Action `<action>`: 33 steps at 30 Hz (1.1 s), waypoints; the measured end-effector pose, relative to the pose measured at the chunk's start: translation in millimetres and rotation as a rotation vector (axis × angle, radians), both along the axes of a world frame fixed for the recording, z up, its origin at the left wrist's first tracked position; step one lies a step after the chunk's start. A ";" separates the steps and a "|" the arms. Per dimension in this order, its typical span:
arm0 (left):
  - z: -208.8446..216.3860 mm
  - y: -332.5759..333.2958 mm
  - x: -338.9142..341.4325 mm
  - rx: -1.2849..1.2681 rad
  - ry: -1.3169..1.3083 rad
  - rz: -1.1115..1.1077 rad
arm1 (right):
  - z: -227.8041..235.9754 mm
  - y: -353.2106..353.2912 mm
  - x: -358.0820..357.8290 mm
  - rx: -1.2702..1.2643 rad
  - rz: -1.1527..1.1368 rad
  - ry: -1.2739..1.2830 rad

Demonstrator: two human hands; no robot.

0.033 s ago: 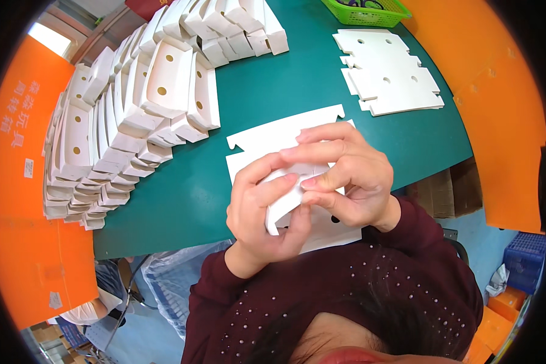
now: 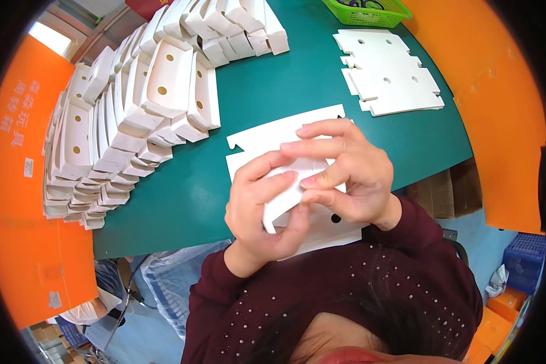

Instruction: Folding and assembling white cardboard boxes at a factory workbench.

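Both hands meet around a partly folded white card box (image 2: 278, 209) near the table's front edge. My left hand (image 2: 252, 203) wraps its near left end, thumb below and fingers over the top. From the right, my right hand (image 2: 361, 173) pinches the card's edge with thumb and forefinger, its other fingers stretched over the top. The fingers hide much of the fold. Beneath them lies flat white card (image 2: 285, 130) with notched corners and dark round holes; where it ends and the held piece begins is hard to tell.
Stacked white card trays with round holes (image 2: 164, 85) fill the table's left and back. Flat card blanks (image 2: 394, 76) lie at the right, near a green basket (image 2: 370, 13). Orange panels (image 2: 30, 182) flank the green table (image 2: 176, 206). A plastic-lined blue crate (image 2: 170, 279) stands below.
My left hand and the near end of the card box have shifted very slightly left and up. Both hands keep their hold.
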State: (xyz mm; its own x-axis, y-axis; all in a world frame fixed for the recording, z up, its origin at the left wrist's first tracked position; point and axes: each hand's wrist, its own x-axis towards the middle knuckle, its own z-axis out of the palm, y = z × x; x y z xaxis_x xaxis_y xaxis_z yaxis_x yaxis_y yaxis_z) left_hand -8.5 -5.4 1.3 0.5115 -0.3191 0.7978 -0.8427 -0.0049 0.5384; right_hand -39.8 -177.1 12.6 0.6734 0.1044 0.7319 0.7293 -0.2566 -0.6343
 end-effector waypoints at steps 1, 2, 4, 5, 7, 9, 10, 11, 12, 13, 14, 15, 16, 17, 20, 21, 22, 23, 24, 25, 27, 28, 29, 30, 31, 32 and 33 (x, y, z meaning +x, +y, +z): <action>-0.2 -0.1 1.0 0.004 0.019 -0.026 | -0.9 -0.3 1.2 -0.008 -0.039 -0.014; -1.8 1.2 2.2 -0.052 0.082 -0.093 | -1.6 -2.8 5.4 -0.020 0.030 -0.034; -10.3 -0.9 2.1 -0.250 0.100 -0.123 | -6.9 -1.6 5.8 0.006 0.085 -0.009; -15.5 -2.4 1.9 -0.449 0.122 -0.165 | -9.6 -1.8 5.1 0.031 0.127 0.021; -19.2 7.9 1.3 -0.459 0.111 -0.123 | -9.8 -1.5 6.3 -0.018 0.088 -0.036; -18.9 20.4 5.6 -0.150 -0.105 -0.032 | -10.2 1.6 6.9 -0.067 0.042 -0.093; -15.3 19.9 4.2 -0.133 -0.095 0.012 | -11.3 5.1 7.4 -0.075 -0.017 -0.113; -11.9 22.8 4.9 -0.131 -0.094 0.016 | -12.0 8.7 8.1 -0.080 -0.067 -0.136; -8.5 28.2 7.7 -0.047 -0.144 0.022 | -11.0 10.6 8.0 -0.078 -0.064 -0.134; -6.6 32.6 10.1 0.038 -0.193 0.027 | -9.1 12.0 7.5 -0.102 -0.110 -0.131; -6.0 35.4 11.6 0.039 -0.192 0.029 | -8.1 13.4 7.2 -0.126 -0.157 -0.128; -5.4 37.6 12.9 0.062 -0.221 0.029 | -8.4 15.0 6.4 -0.125 -0.156 -0.128; -5.0 39.2 14.0 0.085 -0.250 0.028 | -8.9 16.4 5.5 -0.117 -0.154 -0.117; -4.8 40.4 15.0 0.086 -0.250 0.029 | -9.1 17.3 5.1 -0.109 -0.154 -0.104; -4.1 42.1 15.6 0.082 -0.234 0.004 | -8.6 16.7 5.3 -0.140 -0.153 -0.120; -3.1 41.9 13.8 0.071 -0.204 -0.003 | -8.9 15.7 5.1 -0.141 -0.152 -0.119; -2.1 41.3 12.6 0.060 -0.174 -0.010 | -9.2 14.3 4.7 -0.178 -0.144 -0.120; -0.8 40.5 11.6 0.060 -0.173 -0.008 | -9.1 13.8 4.2 -0.215 -0.134 -0.119; 0.5 39.3 11.1 0.074 -0.180 -0.004 | -7.6 14.1 4.0 -0.216 -0.132 -0.118; 1.0 38.3 10.8 0.088 -0.187 0.001 | -5.2 14.3 3.7 -0.211 -0.105 -0.110; 0.4 35.6 12.2 0.099 -0.211 0.016 | -4.6 14.8 5.0 -0.209 -0.078 -0.103; -0.1 33.8 13.0 0.111 -0.235 0.030 | -6.6 15.2 6.7 -0.172 -0.052 -0.094; -1.9 32.6 13.7 0.112 -0.236 0.034 | -7.8 16.0 7.7 -0.134 -0.023 -0.086; -5.1 31.0 14.3 0.078 -0.216 0.026 | -6.2 16.2 7.7 -0.133 -0.019 -0.087; -7.5 29.5 13.7 0.045 -0.198 0.017 | -3.4 16.1 7.4 -0.141 -0.017 -0.068; -8.8 27.2 11.8 0.044 -0.199 0.016 | -1.8 15.3 7.6 -0.150 -0.020 -0.049; -10.0 25.0 8.3 -0.032 -0.075 -0.022 | -2.9 14.1 8.0 -0.150 -0.021 -0.051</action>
